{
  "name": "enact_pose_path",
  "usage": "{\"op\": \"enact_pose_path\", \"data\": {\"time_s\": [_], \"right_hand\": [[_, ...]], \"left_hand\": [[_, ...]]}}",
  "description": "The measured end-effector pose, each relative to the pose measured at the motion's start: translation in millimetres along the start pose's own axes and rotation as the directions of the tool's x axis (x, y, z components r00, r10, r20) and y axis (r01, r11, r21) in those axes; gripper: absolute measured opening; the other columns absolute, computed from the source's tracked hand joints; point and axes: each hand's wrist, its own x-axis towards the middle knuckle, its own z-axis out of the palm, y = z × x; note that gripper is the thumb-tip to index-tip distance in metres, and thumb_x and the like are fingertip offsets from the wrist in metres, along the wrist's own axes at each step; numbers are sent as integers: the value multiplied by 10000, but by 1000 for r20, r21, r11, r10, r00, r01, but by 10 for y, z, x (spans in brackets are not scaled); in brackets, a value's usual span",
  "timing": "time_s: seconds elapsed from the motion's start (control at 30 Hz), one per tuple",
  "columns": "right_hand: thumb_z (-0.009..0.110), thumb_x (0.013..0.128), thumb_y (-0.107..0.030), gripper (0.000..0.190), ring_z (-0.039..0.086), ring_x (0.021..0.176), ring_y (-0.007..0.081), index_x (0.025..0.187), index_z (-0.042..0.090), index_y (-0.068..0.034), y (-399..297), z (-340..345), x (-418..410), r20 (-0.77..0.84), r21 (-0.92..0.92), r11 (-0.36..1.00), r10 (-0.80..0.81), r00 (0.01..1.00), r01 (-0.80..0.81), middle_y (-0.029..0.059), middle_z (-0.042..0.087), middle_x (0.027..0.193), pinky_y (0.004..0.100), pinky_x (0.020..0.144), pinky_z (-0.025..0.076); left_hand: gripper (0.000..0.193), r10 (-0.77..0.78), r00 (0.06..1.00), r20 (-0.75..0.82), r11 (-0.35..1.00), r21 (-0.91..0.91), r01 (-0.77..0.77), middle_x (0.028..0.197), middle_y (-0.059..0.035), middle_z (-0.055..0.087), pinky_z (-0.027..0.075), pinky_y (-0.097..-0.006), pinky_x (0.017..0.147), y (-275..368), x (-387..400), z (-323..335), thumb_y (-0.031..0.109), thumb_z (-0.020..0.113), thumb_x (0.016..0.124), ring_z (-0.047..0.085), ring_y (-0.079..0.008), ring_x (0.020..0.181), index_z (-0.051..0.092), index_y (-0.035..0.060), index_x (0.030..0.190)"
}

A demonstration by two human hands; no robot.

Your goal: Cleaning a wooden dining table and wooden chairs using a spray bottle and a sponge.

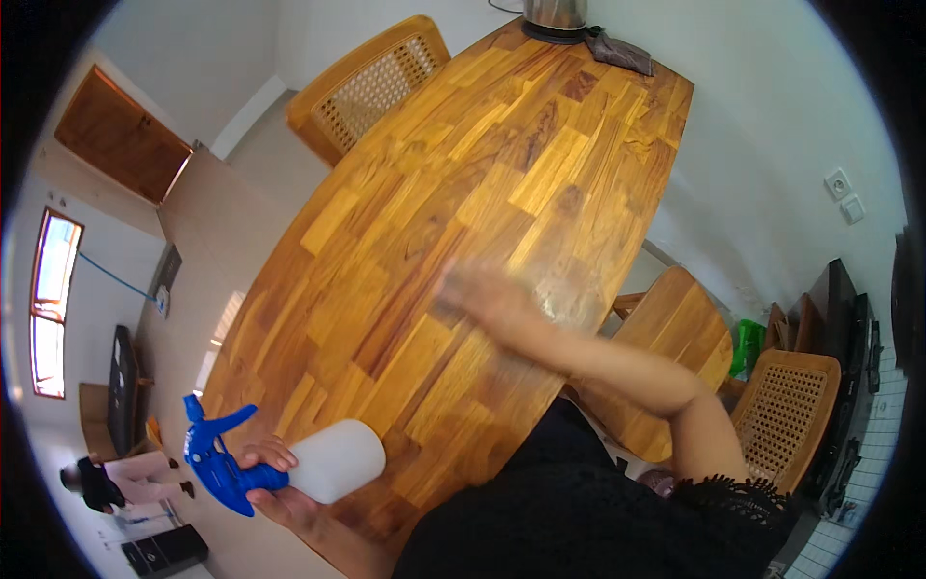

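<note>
My left hand [289, 499] grips a spray bottle around its neck, at the table's lower left edge. The bottle has a white plastic body [338, 461] and a blue trigger head [217, 463]; its nozzle points away from me. Across the middle of the wooden table [405, 239] reaches my right hand [499, 297], blurred by motion and low over the surface. A greyish smear shows at its fingertips, too blurred to tell whether it is a cloth. Beside the right wrist, a shiny wet-looking patch [568, 293] lies on the wood.
A metal kettle [555, 18] and a folded dark cloth [621, 54] sit at the table's far end. Cane-backed chairs stand at the left [376, 83] and lower right [788, 412]. A wooden chair seat [658, 362] juts beside the right edge. Another person [123, 481] stands far left.
</note>
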Motion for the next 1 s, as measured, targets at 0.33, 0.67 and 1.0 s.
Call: {"op": "enact_pose_path", "data": {"time_s": [0.33,0.67,1.0], "right_hand": [[511,756,-74,248,565,893,291,993,582,-90,423,-465,93,-276,-429,877,100,956,-216,103,578,1053,374,733,468],[477,760,-92,421,473,1065,267,1180,463,-122,-1811,283,-535,59,152,953,-273,960,262,97,472,1193,377,831,406],[475,703,8,397,500,868,282,1088,519,-78,-1343,83,-640,-229,-238,963,73,971,-128,107,532,1096,373,795,412]], "left_hand": [[459,47,997,55,998,-38,-45,685,-18,481,342,-268,682,316,-224,-957,489,528,796,455,-118,622,505,82,1007],[467,101,995,7,995,-2,-101,682,-17,471,336,-283,717,639,-432,-1288,497,526,795,452,-119,629,518,82,1007],[465,70,997,-16,996,53,-69,682,-18,471,331,-287,711,1184,-1064,-1305,492,514,806,447,-118,639,522,77,1015]]}}
